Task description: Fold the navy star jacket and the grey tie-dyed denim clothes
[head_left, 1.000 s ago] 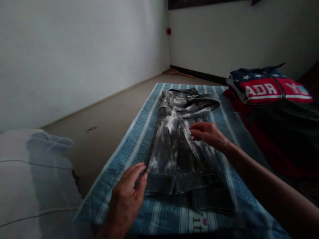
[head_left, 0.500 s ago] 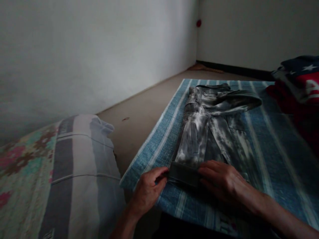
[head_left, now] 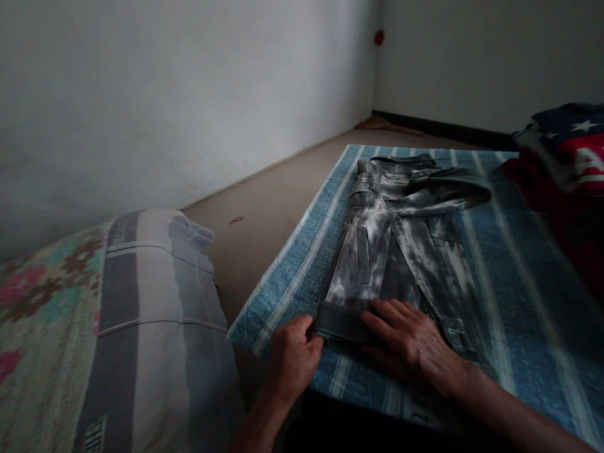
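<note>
A grey and white mottled denim jacket lies folded lengthwise, with its collar end away from me and one sleeve laid across the upper part. Its dark hem band is nearest me. My left hand is closed, pinching the left corner of this band between thumb and fingers. Farther right along the hem, my right hand has its fingers over the band, while its thumb side is in shadow below the edge. A buckle-like tab shows just beyond my right wrist.
Beneath the jacket is a blue striped cloth. Red and navy clothes with stars are piled at right. To the left stands a bulky bundle under a grey and white striped cloth, by the wall. A small loop lies on the floor.
My left hand has closed more tightly at the hem corner. My right hand has slid slightly left along the band, uncovering the buckle-like tab. The jacket lies nearly as before.
</note>
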Available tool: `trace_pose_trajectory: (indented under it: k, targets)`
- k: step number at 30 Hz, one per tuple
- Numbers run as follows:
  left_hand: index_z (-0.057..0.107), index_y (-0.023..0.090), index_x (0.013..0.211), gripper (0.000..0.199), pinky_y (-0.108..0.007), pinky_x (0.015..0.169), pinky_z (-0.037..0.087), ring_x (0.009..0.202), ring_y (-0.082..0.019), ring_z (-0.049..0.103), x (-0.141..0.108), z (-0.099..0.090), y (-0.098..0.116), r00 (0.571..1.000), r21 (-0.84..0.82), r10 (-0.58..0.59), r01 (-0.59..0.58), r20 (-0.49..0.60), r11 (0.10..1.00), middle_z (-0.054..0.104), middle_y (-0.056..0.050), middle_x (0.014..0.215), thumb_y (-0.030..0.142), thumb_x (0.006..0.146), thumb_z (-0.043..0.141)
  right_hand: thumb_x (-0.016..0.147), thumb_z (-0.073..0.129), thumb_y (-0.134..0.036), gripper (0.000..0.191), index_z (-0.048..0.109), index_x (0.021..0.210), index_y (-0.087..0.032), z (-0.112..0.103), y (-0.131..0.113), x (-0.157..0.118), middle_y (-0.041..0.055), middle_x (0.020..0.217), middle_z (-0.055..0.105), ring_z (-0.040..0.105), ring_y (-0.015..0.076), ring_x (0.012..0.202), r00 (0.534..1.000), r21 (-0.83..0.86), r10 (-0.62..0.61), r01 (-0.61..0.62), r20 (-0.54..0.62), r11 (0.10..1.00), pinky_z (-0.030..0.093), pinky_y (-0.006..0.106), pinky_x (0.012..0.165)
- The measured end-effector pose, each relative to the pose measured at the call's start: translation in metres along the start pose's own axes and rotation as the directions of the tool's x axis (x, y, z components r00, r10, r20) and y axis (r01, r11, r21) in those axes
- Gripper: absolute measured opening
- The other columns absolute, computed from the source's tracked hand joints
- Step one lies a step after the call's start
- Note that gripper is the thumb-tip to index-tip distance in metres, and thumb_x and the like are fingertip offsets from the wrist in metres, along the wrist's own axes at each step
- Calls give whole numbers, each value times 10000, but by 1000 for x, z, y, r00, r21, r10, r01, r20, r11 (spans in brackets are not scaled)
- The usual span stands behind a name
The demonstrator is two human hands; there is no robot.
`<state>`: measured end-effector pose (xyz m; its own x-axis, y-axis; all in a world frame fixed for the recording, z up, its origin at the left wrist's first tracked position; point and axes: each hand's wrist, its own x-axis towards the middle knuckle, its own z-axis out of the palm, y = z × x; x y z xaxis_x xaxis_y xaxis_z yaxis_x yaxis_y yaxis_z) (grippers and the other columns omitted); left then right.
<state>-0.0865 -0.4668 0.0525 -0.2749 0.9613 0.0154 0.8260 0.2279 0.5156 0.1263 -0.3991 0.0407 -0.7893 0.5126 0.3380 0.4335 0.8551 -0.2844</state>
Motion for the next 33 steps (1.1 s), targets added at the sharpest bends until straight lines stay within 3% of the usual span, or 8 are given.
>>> trace_pose_trajectory:
  k: [7,10,13,22,25,29,31,33]
  targets:
    - [405,202,516,246,-214,473,266,480,-100,401,0,-7,4,977,-172,-170,190,125,967,399,52,483,233,753,468,875,578,-299,295,557,1126,-145,5,3,-4,151,1073,615,600,269,876,997,32,2,1,-83,999,515,411,707]
    - [425,199,534,207,-227,501,275,494,-103,417,-6,-5,-1,997,-124,-73,76,32,989,430,45,514,192,738,462,881,574,-306,295,551,1123,-139,6,6,-5,152,1071,619,603,269,884,995,42,1,3,-98,999,521,418,717]
    - [422,199,532,210,-226,505,277,493,-101,414,-9,-6,-6,999,-121,26,-20,41,992,414,46,516,168,739,437,892,566,-320,300,543,1129,-139,8,7,-7,153,1091,619,605,264,905,993,59,-5,12,-120,998,525,418,736]
    - [426,193,502,217,-221,492,284,491,-98,410,-7,-7,-5,995,-176,-68,79,70,981,388,50,498,180,718,435,897,570,-336,304,546,1126,-138,11,9,-10,168,1130,616,613,272,945,984,59,-46,57,-170,997,534,423,750]
    - [495,190,593,167,-207,454,314,459,-90,438,-10,-7,-6,966,-306,-157,215,204,927,438,58,523,227,746,438,903,557,-340,282,562,1107,-146,11,9,-10,164,1128,618,615,267,949,984,62,-36,48,-174,997,534,417,759]
    - [572,174,901,245,-184,385,340,439,-71,500,-11,-16,-5,859,-485,-135,401,495,777,601,34,736,326,708,574,907,541,-305,221,574,1068,-158,8,7,-8,158,1113,615,614,263,930,985,57,-51,61,-167,996,534,408,745]
    - [565,168,995,363,-176,374,341,438,-69,516,-9,-18,-4,831,-518,-99,430,548,739,620,22,776,341,679,621,909,530,-285,189,573,1045,-162,6,6,-7,155,1112,609,610,260,918,986,67,-59,70,-156,995,536,409,739]
    - [567,158,955,312,-174,374,335,400,-61,489,-5,-17,-4,843,-518,-104,416,527,748,600,37,698,335,700,598,908,522,-262,161,573,1027,-165,5,6,-7,153,1115,604,606,253,904,988,82,-60,72,-143,994,537,412,738]
